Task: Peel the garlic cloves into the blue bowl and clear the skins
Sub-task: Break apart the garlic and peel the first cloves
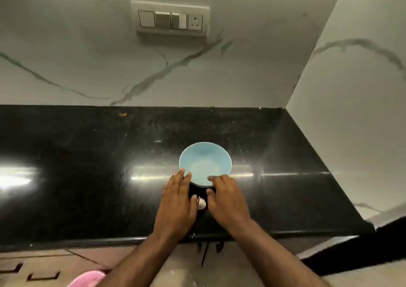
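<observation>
— How many bowls are out?

— One blue bowl [205,163], standing on the one black counter [87,155].

— And garlic?

— One pale piece of garlic [202,203] shows between the hands (more may lie hidden under the palms; I cannot tell).

— Hands?

— Two: one left hand [176,207] and one right hand [227,201].

— Anything on the wall?

— One switch plate [170,18], with three switches and one socket in it.

— On the counter besides?

— One small orange speck [123,114] near the back edge.

— And below?

— One pink thing [87,279] at the bottom edge, too cut off to name.
</observation>
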`<state>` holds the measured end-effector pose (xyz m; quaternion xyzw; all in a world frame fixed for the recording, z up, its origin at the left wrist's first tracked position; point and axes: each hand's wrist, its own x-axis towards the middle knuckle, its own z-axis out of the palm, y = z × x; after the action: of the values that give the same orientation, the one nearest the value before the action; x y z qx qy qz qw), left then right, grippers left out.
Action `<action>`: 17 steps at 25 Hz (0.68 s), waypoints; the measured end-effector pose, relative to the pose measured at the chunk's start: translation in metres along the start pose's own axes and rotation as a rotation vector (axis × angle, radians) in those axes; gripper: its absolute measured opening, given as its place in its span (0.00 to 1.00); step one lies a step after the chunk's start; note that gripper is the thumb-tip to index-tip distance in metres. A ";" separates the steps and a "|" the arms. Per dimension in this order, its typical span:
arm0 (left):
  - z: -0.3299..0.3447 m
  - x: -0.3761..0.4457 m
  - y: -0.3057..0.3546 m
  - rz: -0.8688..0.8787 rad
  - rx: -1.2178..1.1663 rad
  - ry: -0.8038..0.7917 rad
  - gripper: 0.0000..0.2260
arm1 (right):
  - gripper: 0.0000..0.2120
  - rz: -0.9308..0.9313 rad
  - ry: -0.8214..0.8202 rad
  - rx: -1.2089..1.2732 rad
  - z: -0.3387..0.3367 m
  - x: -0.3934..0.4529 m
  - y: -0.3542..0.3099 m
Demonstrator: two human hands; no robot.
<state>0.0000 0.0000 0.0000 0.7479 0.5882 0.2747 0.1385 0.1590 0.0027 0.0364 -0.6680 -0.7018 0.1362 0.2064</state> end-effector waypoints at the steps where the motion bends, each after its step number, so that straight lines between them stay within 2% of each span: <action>1: 0.004 -0.005 -0.007 -0.050 -0.074 0.042 0.24 | 0.16 0.028 -0.019 0.040 0.006 -0.002 0.006; 3: 0.014 -0.012 -0.016 -0.106 -0.130 0.068 0.17 | 0.13 0.068 -0.054 0.099 0.016 -0.004 0.013; 5: 0.021 -0.015 -0.020 -0.099 -0.137 0.003 0.14 | 0.14 0.110 -0.103 0.126 0.019 -0.001 0.015; 9: 0.025 -0.007 -0.021 -0.090 -0.120 -0.153 0.17 | 0.16 0.122 -0.126 0.155 0.018 0.016 0.017; 13: 0.025 0.004 -0.014 -0.064 -0.005 -0.214 0.19 | 0.21 0.157 -0.226 0.183 0.015 0.036 0.032; 15: 0.024 0.015 -0.013 -0.154 -0.144 -0.249 0.17 | 0.21 0.177 -0.274 0.300 0.013 0.037 0.040; 17: 0.022 0.024 -0.012 -0.318 -0.452 -0.299 0.15 | 0.20 0.216 -0.350 0.542 0.016 0.026 0.044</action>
<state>0.0066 0.0293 -0.0186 0.6289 0.5951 0.2602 0.4274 0.1899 0.0325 0.0045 -0.6257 -0.5902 0.4514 0.2375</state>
